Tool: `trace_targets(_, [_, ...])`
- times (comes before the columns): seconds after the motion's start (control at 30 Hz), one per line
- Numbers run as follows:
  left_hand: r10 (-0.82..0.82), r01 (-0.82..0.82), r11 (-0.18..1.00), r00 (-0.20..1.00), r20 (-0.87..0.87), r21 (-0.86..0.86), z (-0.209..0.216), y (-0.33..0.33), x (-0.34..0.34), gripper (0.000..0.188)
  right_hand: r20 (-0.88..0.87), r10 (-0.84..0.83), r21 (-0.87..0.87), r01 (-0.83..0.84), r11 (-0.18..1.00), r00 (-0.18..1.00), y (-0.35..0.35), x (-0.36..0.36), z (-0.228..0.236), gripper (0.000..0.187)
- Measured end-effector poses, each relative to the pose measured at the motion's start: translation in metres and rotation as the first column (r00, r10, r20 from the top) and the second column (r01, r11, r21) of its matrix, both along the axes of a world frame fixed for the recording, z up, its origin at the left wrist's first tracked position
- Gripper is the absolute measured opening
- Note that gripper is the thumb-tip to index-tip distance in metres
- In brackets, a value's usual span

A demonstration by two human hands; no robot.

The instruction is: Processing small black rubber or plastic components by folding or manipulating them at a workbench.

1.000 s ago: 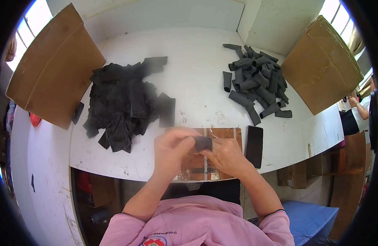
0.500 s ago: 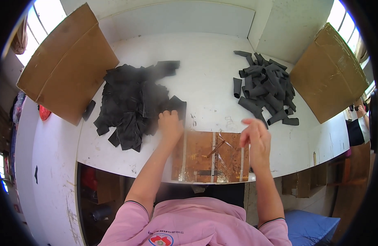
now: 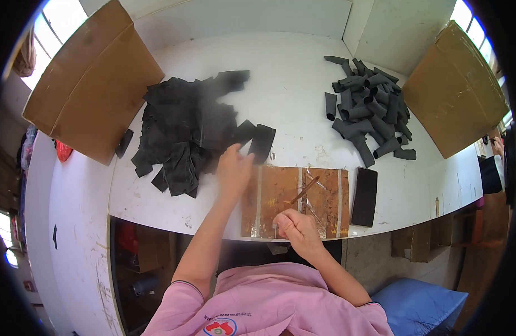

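Observation:
My left hand (image 3: 234,168) stretches out to the near right edge of a heap of flat black pieces (image 3: 182,131). Its fingers are apart, and the fingertips reach a single black piece (image 3: 262,143) lying just off the heap. My right hand (image 3: 294,227) is curled into a fist at the near edge of a brown wooden board (image 3: 275,193) with pale strips across it. A thin brown stick (image 3: 305,189) lies slanted on the board just beyond the knuckles; I cannot tell if the hand touches it.
A heap of rolled black tubes (image 3: 370,112) lies at the far right of the white table (image 3: 291,95). A flat black slab (image 3: 365,196) lies right of the board. Cardboard sheets lean at the left (image 3: 95,84) and right (image 3: 454,89).
A second ago both hands held a small black piece over the board. The left hand has since reached to the flat heap, and the right hand swung right, then drew back into a fist.

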State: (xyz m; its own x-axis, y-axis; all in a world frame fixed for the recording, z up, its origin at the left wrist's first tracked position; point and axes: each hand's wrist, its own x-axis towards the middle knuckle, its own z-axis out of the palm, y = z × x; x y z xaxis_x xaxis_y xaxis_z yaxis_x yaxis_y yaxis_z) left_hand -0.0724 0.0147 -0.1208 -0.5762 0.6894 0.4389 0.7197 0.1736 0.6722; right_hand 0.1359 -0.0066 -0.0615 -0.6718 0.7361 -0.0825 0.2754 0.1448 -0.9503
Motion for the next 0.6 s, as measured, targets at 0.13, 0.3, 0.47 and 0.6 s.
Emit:
trace_targets(0.13, [0.085, -0.107, 0.958, 0.992, -0.094, -0.266, -0.007, 0.026, -0.001, 0.028, 0.000, 0.075, 0.026, -0.075, 0.997, 0.997, -0.010, 0.001, 0.002, 0.027])
trace_targets(0.3, [-0.120, 0.194, 0.980, 0.737, 0.665, -0.038, 0.009, 0.000, 0.002, 0.012, 0.037, 0.060, -0.093, -0.057, 0.994, 0.998, -0.011, 0.017, -0.011, 0.028])
trace_targets(0.47, [-0.320, 0.243, 0.932, 0.199, 0.926, 0.270, 0.034, -0.081, 0.033, 0.034, -0.263, -0.231, -0.249, 0.165, 0.954, 0.937, -0.022, 0.001, -0.012, 0.029])
trace_targets(0.6, [-0.297, 0.356, 0.907, 0.167, 0.940, 0.223, 0.044, -0.108, 0.065, 0.037, -0.302, -0.287, -0.361, 0.169, 0.917, 0.909, -0.024, -0.012, -0.008, 0.024])
